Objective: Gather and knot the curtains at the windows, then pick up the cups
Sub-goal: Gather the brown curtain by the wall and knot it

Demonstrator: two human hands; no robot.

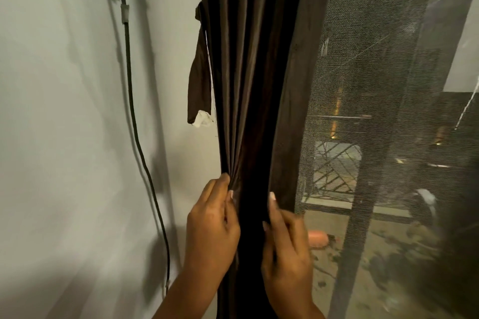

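Wall (77,137) | both hands, left hand (212,228), right hand (285,248), pinch curtain (248,59) | fingertips hidden in folds

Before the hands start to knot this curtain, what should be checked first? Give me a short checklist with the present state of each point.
1. Left hand pinches the folds of the curtain: ok.
2. Right hand holds the curtain's other edge: ok.
3. Curtain gathered into one bunch: ok.
4. Knot already made: not ok, none visible.
5. Cable on the wall clear of the curtain: ok.
6. Fabric below the hands long enough to knot: cannot tell.
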